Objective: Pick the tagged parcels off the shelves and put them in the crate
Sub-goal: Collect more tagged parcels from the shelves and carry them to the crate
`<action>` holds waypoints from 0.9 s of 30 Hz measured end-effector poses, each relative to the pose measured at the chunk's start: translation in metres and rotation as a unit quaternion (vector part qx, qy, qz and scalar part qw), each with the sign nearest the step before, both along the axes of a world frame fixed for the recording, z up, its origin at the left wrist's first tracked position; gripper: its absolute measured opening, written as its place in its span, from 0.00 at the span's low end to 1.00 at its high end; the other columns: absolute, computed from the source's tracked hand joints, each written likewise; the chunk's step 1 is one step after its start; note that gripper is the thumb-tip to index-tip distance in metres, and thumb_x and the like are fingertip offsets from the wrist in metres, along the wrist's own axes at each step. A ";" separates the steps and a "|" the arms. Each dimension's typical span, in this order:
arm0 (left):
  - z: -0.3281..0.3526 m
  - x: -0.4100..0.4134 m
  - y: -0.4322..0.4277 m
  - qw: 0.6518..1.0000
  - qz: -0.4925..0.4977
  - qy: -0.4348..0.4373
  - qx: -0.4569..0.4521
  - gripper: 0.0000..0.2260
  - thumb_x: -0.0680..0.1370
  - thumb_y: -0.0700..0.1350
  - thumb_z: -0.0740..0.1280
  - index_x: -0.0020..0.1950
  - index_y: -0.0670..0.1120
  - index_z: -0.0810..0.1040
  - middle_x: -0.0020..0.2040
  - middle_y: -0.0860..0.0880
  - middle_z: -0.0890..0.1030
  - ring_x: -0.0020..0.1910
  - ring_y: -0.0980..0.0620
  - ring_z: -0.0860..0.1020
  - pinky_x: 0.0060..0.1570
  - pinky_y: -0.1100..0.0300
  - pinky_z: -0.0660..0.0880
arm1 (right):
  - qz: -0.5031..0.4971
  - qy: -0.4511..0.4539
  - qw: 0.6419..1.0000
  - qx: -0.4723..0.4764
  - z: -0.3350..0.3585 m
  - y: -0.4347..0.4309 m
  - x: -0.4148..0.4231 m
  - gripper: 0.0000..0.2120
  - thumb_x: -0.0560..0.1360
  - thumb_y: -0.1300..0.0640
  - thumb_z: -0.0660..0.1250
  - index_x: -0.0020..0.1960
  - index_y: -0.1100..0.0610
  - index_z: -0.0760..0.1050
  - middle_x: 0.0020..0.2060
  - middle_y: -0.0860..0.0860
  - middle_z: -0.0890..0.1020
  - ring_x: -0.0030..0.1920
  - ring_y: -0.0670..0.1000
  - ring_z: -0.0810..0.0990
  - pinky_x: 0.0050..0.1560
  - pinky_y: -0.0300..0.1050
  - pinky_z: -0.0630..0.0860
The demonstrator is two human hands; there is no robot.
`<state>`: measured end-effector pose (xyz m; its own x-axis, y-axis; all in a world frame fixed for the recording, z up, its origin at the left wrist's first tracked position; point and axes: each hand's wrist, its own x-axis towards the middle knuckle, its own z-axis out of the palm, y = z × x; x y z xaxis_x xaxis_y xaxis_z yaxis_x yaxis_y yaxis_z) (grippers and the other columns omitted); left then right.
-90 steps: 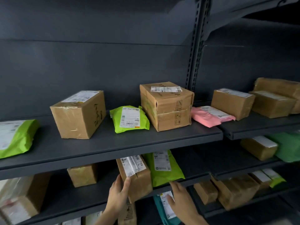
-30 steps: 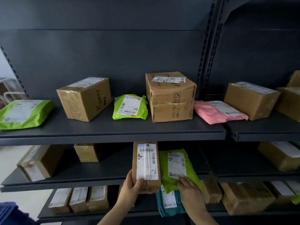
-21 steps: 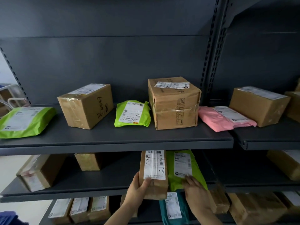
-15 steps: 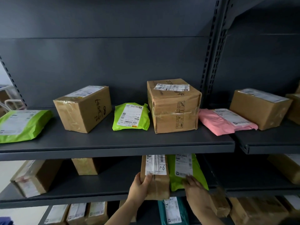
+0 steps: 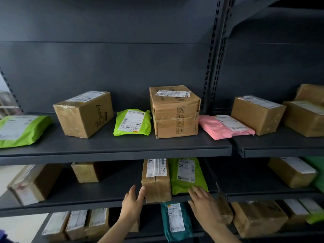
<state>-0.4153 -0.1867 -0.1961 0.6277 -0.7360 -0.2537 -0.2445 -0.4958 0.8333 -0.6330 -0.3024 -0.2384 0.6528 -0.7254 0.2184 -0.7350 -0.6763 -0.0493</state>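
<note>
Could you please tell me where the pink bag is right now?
In the head view, the pink bag lies on the upper shelf, right of centre, between the tall taped box and a lower box on the neighbouring shelf.

Left grip (image 5: 133, 201), right grip (image 5: 201, 203): fingers straight, reaching forward.

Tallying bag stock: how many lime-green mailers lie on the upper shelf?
2 lime-green mailers: one at the far left, cropped; one between two cardboard boxes. Others may lie offscreen.
</note>
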 end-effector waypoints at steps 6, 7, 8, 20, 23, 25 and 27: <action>0.007 -0.006 0.053 0.910 -0.114 -0.357 0.176 0.32 0.78 0.60 0.55 0.77 0.48 0.49 0.75 0.49 0.59 0.75 0.48 0.57 0.74 0.52 0.53 | 0.028 -0.043 0.999 0.001 0.045 0.045 -0.001 0.22 0.71 0.42 0.69 0.59 0.55 0.79 0.59 0.44 0.78 0.58 0.47 0.79 0.57 0.42 0.75; 0.008 -0.007 0.061 0.902 -0.119 -0.372 0.185 0.32 0.78 0.59 0.55 0.77 0.48 0.49 0.75 0.49 0.59 0.74 0.48 0.57 0.74 0.52 0.52 | 0.053 -0.031 0.998 -0.015 0.038 0.046 -0.001 0.24 0.76 0.45 0.63 0.68 0.56 0.70 0.66 0.43 0.70 0.67 0.47 0.71 0.66 0.44 0.68; 0.011 -0.009 0.070 0.895 -0.122 -0.383 0.191 0.32 0.79 0.59 0.55 0.77 0.47 0.49 0.75 0.48 0.59 0.74 0.48 0.57 0.74 0.52 0.51 | 0.056 -0.030 0.998 -0.021 0.033 0.052 -0.001 0.23 0.80 0.46 0.53 0.71 0.55 0.65 0.68 0.42 0.66 0.70 0.47 0.66 0.69 0.44 0.62; 0.023 0.035 0.163 0.896 -0.067 -0.376 0.229 0.30 0.78 0.55 0.57 0.76 0.46 0.52 0.75 0.47 0.59 0.75 0.47 0.55 0.74 0.53 0.52 | 0.125 0.016 0.983 0.131 0.040 0.120 0.060 0.21 0.72 0.40 0.54 0.46 0.47 0.84 0.45 0.39 0.84 0.45 0.38 0.82 0.44 0.33 0.77; 0.017 0.062 0.181 0.902 -0.057 -0.357 0.235 0.30 0.78 0.54 0.57 0.77 0.46 0.51 0.76 0.47 0.58 0.76 0.46 0.54 0.75 0.53 0.51 | 0.154 0.002 0.976 0.156 0.041 0.129 0.084 0.18 0.68 0.42 0.63 0.52 0.48 0.82 0.53 0.40 0.81 0.52 0.39 0.80 0.50 0.33 0.76; 0.014 0.081 0.190 0.907 -0.061 -0.346 0.232 0.30 0.78 0.52 0.58 0.77 0.46 0.51 0.76 0.47 0.57 0.76 0.46 0.54 0.75 0.54 0.52 | 0.122 0.012 0.980 0.157 0.038 0.139 0.106 0.18 0.64 0.39 0.62 0.45 0.45 0.84 0.46 0.37 0.83 0.44 0.36 0.81 0.42 0.29 0.76; 0.013 0.102 0.196 0.915 -0.067 -0.329 0.222 0.30 0.78 0.52 0.58 0.77 0.46 0.50 0.76 0.48 0.57 0.76 0.46 0.54 0.74 0.54 0.52 | 0.107 0.018 0.983 0.152 0.039 0.152 0.129 0.19 0.60 0.38 0.62 0.43 0.44 0.84 0.43 0.37 0.83 0.42 0.36 0.82 0.40 0.29 0.75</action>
<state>-0.3133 0.0092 -0.1827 0.6634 -0.7338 -0.1460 -0.7050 -0.6785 0.2064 -0.5036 -0.1500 -0.1997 0.8004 -0.5993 -0.0132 -0.5832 -0.7735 -0.2482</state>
